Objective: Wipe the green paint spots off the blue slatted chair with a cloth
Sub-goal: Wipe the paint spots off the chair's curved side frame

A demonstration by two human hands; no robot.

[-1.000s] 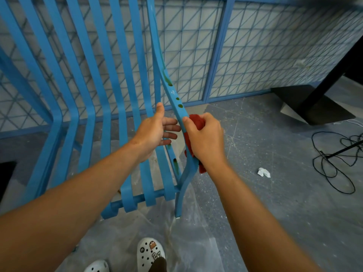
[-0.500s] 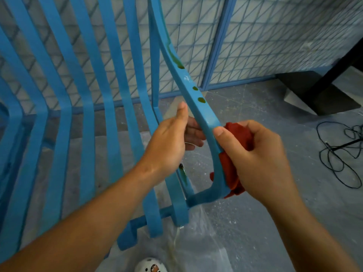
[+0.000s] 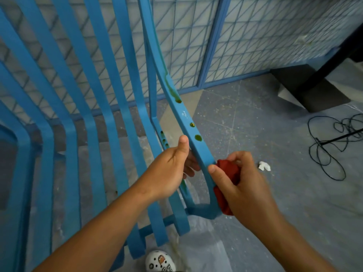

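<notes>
Left hand [image 3: 169, 169] wrapped round the rightmost slat [image 3: 188, 126] from the left, thumb up along its edge, fingers curled behind: likely to steady the chair [image 3: 94, 118] against the rubbing. Right hand [image 3: 243, 185] clenched on a bunched red cloth [image 3: 227, 169], thumb on the slat face, cloth pressed against the slat's right edge near the lower bend. Green spots [image 3: 198, 137] just above both hands on that slat, unwiped; a green streak farther up; more dots on the next slat left. Judged early in the job, cloth placed to travel upward. No containers in view. Crumpled white scrap [image 3: 264, 166] and black cable [image 3: 334, 146] on the floor at right.
</notes>
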